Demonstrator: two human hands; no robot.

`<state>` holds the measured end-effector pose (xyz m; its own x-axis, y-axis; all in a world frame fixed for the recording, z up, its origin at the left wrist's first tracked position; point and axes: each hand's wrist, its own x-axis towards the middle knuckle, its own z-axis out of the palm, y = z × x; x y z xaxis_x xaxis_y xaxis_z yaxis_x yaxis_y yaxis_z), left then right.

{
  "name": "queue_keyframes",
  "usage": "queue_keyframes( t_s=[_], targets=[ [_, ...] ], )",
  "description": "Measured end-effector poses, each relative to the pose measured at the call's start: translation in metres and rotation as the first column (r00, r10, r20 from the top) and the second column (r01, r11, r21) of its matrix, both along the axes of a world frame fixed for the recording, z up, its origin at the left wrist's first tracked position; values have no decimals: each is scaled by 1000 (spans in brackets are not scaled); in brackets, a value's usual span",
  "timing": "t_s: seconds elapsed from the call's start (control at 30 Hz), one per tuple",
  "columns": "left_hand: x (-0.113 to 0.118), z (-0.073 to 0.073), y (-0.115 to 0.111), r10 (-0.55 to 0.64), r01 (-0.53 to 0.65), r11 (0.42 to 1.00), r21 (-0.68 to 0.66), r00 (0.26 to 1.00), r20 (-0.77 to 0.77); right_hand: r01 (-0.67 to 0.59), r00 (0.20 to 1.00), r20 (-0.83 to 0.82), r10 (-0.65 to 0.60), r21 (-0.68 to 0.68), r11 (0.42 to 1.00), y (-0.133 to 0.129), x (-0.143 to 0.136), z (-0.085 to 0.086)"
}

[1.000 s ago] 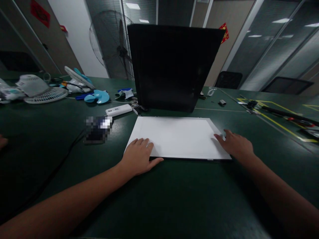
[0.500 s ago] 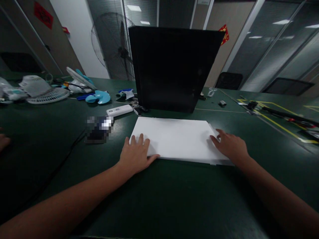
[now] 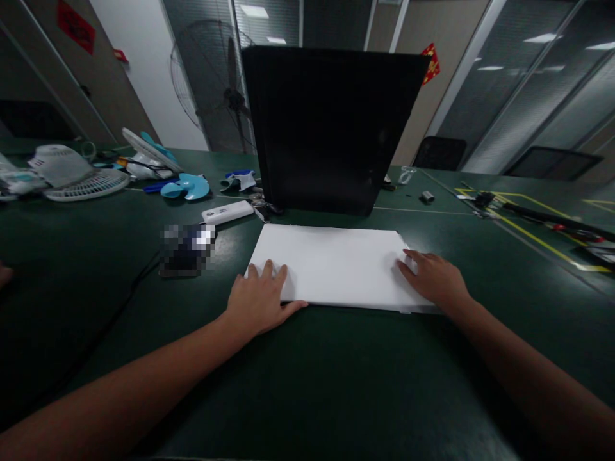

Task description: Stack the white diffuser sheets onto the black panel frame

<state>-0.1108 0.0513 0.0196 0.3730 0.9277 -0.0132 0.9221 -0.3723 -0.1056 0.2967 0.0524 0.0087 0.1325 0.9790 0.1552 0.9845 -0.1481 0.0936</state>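
Note:
A flat white rectangular piece, box-like with a thin edge [image 3: 331, 266], lies on the dark green table in front of a black screen. My left hand [image 3: 257, 298] rests on its near left corner, fingers spread over the top and thumb stretched along the front edge. At the right end, my right hand [image 3: 437, 278] touches the piece, thumb on top and index finger at the side edge, with a gap between them. A narrow flap or layer shows under that hand. The right hand's other fingers are partly hidden.
The black screen [image 3: 331, 128] stands just behind. A white power strip [image 3: 227, 212], blue fan blades [image 3: 186, 187] and a white fan grille [image 3: 89, 184] lie to the left. Another person's fingertips [image 3: 4, 274] show at the left edge. Yellow tape [image 3: 542, 234] marks the right side.
The view has shifted slightly. My right hand has moved a little inward along the white piece's right end, covering more of its edge. My left hand stays on the left corner.

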Motion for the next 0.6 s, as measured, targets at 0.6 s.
queue_keyframes(
  t_s=[0.6],
  targets=[
    [2,7,-1,24,-24,999,-47,1000,-3,142,990,-12,-143,-20,990,-2,1,0]
  ],
)
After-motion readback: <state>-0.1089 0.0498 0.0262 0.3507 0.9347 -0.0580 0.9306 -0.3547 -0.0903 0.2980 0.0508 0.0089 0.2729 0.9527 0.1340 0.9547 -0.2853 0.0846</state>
